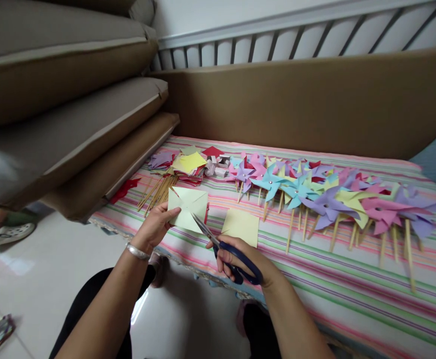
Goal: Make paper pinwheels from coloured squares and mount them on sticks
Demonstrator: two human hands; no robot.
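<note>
My left hand pinches the left edge of a pale green paper square, which has cuts running in from its corners. Something red shows behind the square's right edge. In my right hand is a pair of scissors with dark blue handles; the blade tips lie at the square's lower right part. A pale yellow paper square rests on the striped cloth, just beyond the scissors.
Finished paper pinwheels on sticks cover the right side. Bundled wooden sticks, stacked coloured paper and small whitish pieces lie at the back left. Large cushions are piled at the left; a brown panel stands behind.
</note>
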